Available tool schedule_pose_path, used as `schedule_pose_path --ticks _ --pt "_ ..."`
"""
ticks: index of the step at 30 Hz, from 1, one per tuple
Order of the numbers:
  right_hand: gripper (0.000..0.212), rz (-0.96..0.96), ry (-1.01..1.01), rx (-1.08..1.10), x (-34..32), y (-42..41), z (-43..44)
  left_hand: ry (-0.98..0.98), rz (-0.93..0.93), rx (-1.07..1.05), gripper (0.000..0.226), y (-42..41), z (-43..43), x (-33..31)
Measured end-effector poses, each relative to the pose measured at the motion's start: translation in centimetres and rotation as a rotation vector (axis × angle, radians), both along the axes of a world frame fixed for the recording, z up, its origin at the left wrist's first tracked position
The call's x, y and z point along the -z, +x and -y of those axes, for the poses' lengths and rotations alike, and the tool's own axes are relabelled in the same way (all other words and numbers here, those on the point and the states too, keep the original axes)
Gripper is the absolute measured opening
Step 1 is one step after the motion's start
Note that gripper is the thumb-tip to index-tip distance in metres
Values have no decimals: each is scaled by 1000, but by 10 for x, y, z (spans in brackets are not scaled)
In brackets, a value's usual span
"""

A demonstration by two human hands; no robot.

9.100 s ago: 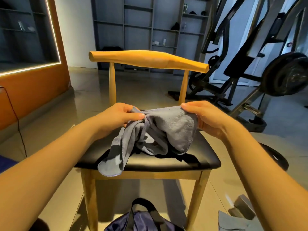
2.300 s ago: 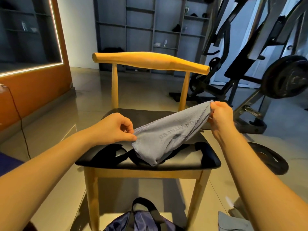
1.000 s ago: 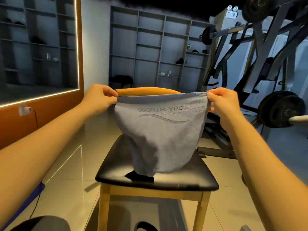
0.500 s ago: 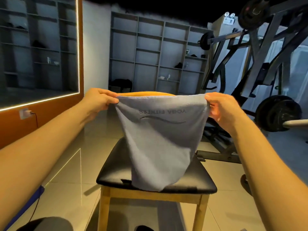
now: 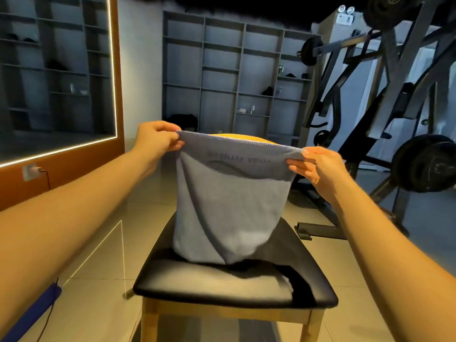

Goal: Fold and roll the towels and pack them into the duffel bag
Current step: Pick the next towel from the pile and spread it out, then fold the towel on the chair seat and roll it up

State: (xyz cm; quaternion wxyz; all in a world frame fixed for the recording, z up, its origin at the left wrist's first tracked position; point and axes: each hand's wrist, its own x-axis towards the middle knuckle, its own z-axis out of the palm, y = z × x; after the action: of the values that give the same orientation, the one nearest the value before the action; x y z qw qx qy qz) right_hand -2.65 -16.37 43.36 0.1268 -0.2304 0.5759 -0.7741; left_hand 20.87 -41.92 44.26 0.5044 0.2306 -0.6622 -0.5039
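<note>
One chair (image 5: 308, 280), nearest: black padded seat on pale wooden legs. A blurred grey patch lies across the front of the seat. Whether it is the towel's lower end or only a sheen cannot be told.

One towel (image 5: 229, 213), grey: held upright above the seat and spread flat by its top hem, its lower part sagging down to the seat. It is not folded and not rolled.

Left hand (image 5: 155, 139): fingers and thumb clamped on the towel's top left corner.
Right hand (image 5: 320, 169): fingers pinched together on the top right corner. The hem runs taut between the two hands.

Progress, as a judgement: opening stage. The towel is squared up for a first fold, with the fold, the roll and the packing all left to do. No duffel bag and no other towel can be made out.

Writing: dark lettering (image 5: 239, 159) just under the hem, seen inverted, reads "YOGA FITNESS", with a curved wave line beside it.

Chair back (image 5: 241, 139): yellow wooden rail just behind the hem.

Far items: wall socket (image 5: 29, 172) with a cable plugged in, at left. Grey shelving (image 5: 222, 70) holds objects too small to name. Weight machine (image 5: 407, 82) at right carries a black plate (image 5: 427, 164), whose markings are unreadable.
</note>
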Motion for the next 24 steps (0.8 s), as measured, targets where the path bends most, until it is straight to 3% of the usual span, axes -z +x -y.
schedule_pose_path --ticks 3,6,11,16,24 --pt "13 -48 -126 -3 5 -4 -2 -115 -112 -32 17 -2 -6 -5" --pt "13 -51 -73 -26 36 -5 -10 -212 -72 -64 14 11 -14 26" --pt "20 135 323 -206 130 -2 -26 -225 442 76 16 48 -6 147" --pt "18 3 751 -515 192 10 -51 -298 947 293 18 72 -13 204" --pt "16 -100 921 -695 194 22 -66 -371 1078 464 16 89 -13 216"
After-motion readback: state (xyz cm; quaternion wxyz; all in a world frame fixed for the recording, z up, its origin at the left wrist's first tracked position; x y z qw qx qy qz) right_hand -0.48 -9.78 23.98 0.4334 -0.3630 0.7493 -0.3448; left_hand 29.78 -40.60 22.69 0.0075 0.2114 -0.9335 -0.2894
